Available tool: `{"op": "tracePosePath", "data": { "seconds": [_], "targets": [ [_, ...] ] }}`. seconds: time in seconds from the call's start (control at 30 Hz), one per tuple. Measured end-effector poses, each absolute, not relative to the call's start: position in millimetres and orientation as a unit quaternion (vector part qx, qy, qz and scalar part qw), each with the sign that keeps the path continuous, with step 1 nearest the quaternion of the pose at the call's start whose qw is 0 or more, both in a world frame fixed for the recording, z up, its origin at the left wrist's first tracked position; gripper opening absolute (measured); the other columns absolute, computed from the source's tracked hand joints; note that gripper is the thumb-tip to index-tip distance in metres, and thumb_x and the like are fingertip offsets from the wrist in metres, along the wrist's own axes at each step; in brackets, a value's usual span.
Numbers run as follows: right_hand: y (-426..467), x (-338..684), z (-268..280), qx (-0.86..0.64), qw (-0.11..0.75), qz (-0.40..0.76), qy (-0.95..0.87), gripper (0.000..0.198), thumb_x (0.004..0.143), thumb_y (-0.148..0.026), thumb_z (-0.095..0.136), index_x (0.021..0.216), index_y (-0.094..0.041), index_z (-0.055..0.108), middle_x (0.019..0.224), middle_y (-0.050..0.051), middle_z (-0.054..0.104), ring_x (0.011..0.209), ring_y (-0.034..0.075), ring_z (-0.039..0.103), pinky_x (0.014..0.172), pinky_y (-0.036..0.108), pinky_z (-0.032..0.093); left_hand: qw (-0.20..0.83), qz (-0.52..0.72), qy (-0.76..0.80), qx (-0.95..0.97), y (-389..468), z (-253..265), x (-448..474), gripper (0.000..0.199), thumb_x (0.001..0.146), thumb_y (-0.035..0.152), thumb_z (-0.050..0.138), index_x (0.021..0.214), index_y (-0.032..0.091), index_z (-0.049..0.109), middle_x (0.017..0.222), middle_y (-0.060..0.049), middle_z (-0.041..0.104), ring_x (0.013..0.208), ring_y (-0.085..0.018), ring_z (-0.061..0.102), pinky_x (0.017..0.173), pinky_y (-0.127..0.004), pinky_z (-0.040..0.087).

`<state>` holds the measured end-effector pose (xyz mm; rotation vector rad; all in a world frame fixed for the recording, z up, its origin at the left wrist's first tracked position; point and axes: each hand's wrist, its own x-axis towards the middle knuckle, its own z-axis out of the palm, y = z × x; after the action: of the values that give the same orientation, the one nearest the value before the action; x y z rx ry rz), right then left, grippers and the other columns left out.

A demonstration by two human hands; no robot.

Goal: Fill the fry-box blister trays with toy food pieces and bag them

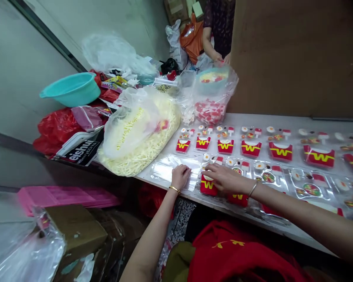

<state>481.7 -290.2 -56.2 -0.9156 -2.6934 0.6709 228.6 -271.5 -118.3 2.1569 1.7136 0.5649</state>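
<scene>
My left hand (181, 176) rests on a stack of flat clear plastic bags (161, 168) at the table's near edge. Its fingers are curled closed on the top bag. To the right, my right hand (220, 174) is open, fingers stretched over a clear blister pack holding a red fries-box piece with a yellow W (208, 188). The fingers partly cover the pack, and I cannot tell whether they press on it. Two rows of similar packs with small food-shaped pieces, such as this one (251, 148), run along the table to the right.
A big clear bag of pale yellow strips (138, 156) lies to the left. Behind stands a bag of red-and-white pieces (210, 111), near another person's hands (220, 57). A turquoise basin (72, 90) sits at the back left. A brown panel (297, 58) borders the far side.
</scene>
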Motion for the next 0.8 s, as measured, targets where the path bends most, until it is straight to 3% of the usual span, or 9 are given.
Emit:
{"op": "tracePosePath", "data": {
  "seconds": [0.13, 0.23, 0.33, 0.5, 0.67, 0.8],
  "targets": [
    [-272, 473, -56, -0.244, -0.051, 0.204, -0.947, 0.095, 0.06, -0.017, 0.066, 0.146, -0.015, 0.028, 0.151, 0.017, 0.022, 0.138, 0.037, 0.015, 0.11, 0.054, 0.019, 0.221, 0.276, 0.583, 0.731, -277, -118, 216, 0.019, 0.088, 0.03, 0.053, 0.077, 0.017, 0.063, 0.076, -0.002, 0.059, 0.073, -0.013, 0.054, 0.069, -0.026, 0.04],
    [-266, 466, -57, -0.197, -0.12, 0.189, -0.955, 0.108, 0.053, -0.025, 0.072, 0.148, -0.013, 0.024, 0.153, 0.019, 0.015, 0.139, 0.039, 0.009, 0.111, 0.057, 0.008, 0.217, 0.299, 0.583, 0.723, -287, -118, 208, 0.02, 0.087, 0.03, 0.054, 0.077, 0.017, 0.065, 0.077, -0.002, 0.058, 0.072, -0.013, 0.053, 0.068, -0.026, 0.041],
    [-260, 460, -57, -0.144, -0.108, 0.166, -0.97, 0.106, 0.05, -0.033, 0.076, 0.144, -0.013, 0.032, 0.148, 0.021, 0.027, 0.137, 0.041, 0.015, 0.109, 0.058, 0.009, 0.198, 0.293, 0.593, 0.723, -298, -118, 204, 0.018, 0.086, 0.029, 0.056, 0.075, 0.018, 0.066, 0.078, -0.003, 0.057, 0.075, -0.014, 0.054, 0.07, -0.027, 0.042],
    [-242, 461, -57, -0.102, -0.07, 0.14, -0.982, 0.104, 0.048, -0.052, 0.078, 0.139, -0.017, 0.042, 0.128, 0.018, 0.048, 0.118, 0.04, 0.041, 0.101, 0.057, 0.025, 0.2, 0.302, 0.6, 0.713, -310, -118, 204, 0.016, 0.086, 0.028, 0.057, 0.078, 0.02, 0.068, 0.082, -0.003, 0.06, 0.079, -0.014, 0.056, 0.074, -0.028, 0.043],
    [-234, 467, -62, -0.059, -0.06, 0.1, -0.991, 0.106, 0.048, -0.05, 0.079, 0.14, -0.014, 0.04, 0.118, 0.017, 0.051, 0.106, 0.036, 0.046, 0.098, 0.053, 0.028, 0.196, 0.287, 0.597, 0.724, -318, -121, 206, 0.017, 0.088, 0.029, 0.056, 0.082, 0.021, 0.069, 0.083, -0.004, 0.062, 0.083, -0.016, 0.057, 0.077, -0.029, 0.043],
    [-236, 473, -63, -0.056, -0.003, 0.114, -0.992, 0.103, 0.054, -0.047, 0.075, 0.143, -0.014, 0.035, 0.115, 0.016, 0.05, 0.103, 0.033, 0.045, 0.099, 0.05, 0.028, 0.179, 0.275, 0.601, 0.728, -323, -122, 208, 0.018, 0.089, 0.031, 0.055, 0.085, 0.021, 0.069, 0.086, -0.005, 0.062, 0.086, -0.017, 0.057, 0.079, -0.03, 0.042]
  ]
}}
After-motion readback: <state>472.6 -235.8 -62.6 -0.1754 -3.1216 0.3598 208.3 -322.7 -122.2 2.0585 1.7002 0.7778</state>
